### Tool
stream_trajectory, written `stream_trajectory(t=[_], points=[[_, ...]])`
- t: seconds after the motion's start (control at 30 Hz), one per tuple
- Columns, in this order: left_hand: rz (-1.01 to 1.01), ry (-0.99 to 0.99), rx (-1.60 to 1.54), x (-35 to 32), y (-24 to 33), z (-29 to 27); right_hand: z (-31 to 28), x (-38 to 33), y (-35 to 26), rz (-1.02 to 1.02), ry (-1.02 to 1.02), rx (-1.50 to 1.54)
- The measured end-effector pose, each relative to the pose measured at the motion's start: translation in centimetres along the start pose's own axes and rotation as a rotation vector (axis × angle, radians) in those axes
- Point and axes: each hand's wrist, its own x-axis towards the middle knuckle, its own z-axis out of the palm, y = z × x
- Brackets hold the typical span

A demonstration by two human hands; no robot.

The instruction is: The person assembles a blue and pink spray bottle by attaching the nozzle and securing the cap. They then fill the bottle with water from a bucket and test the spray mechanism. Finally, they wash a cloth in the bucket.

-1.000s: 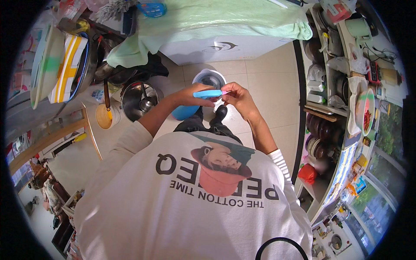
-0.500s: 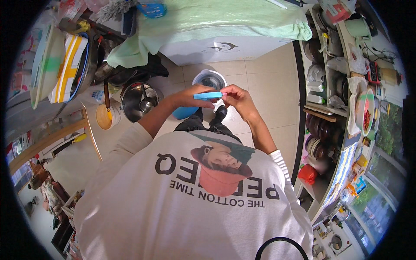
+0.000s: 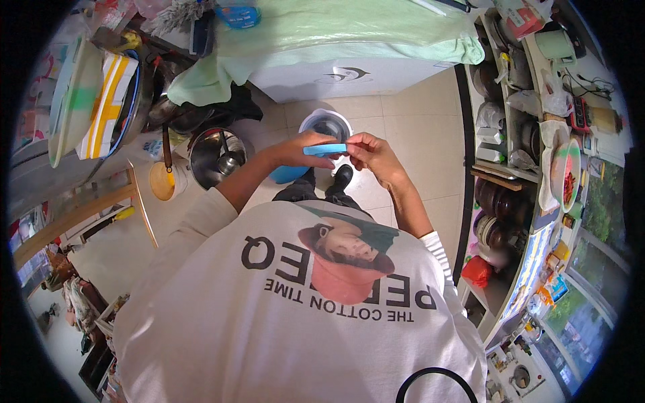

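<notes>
A flat, light-blue object [image 3: 324,150] is held level in front of my body; its kind is too small to make out. My left hand [image 3: 295,149] is closed round its left part, with fingers above and thumb side below. At its right end, my right hand [image 3: 369,156] pinches the edge between thumb and fingertips. Beyond and below the hands, a white bucket [image 3: 310,121] with something dark inside stands on the tiled floor. A blue basin [image 3: 288,175] lies partly hidden under my left wrist.
Left on the floor are a large metal pot [image 3: 203,156] with a ladle [image 3: 230,160] and a yellowish pail [image 3: 161,183]. Ahead stands a white chest [image 3: 336,79] under a green cloth [image 3: 349,33]. Shelves [image 3: 494,168] full of dishes line the right side.
The blue object has shifted slightly right and looks a little more edge-on. Both hands keep their hold, with the right fingers moved only slightly.
</notes>
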Motion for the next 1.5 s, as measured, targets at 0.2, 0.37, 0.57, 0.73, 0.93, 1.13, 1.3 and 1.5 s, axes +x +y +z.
stream_trajectory(t=[0.2,0.37,0.57,0.73,0.93,1.13,1.3,1.5], points=[[0.004,0.021,0.022,0.0,0.4,-0.2,0.5,-0.4,-1.5,0.008,0.037,0.008],[0.019,0.031,0.058,-0.2,-0.3,-0.4,0.0,0.3,-1.0,0.157,-0.003,-0.037],[-0.017,0.014,0.008,-0.6,-0.3,-0.6,0.2,0.6,-0.2,-0.044,0.018,-0.020],[-0.093,0.039,-0.116,-1.0,-0.1,-0.9,-0.4,-0.1,-1.2,-0.018,0.050,0.101],[-0.163,0.077,-0.425,-1.3,1.4,-1.6,0.6,-0.8,-2.1,-0.010,0.008,0.229],[-0.189,0.039,-0.472,-0.9,2.8,-2.5,1.2,-1.4,-2.8,-0.065,-0.018,0.254],[-0.220,0.064,-0.621,-1.4,1.2,-2.8,2.2,-1.9,-3.8,-0.090,0.016,0.198],[-0.199,-0.047,-0.711,-1.5,1.4,-3.4,3.2,-1.8,-4.4,-0.126,0.038,0.138]])
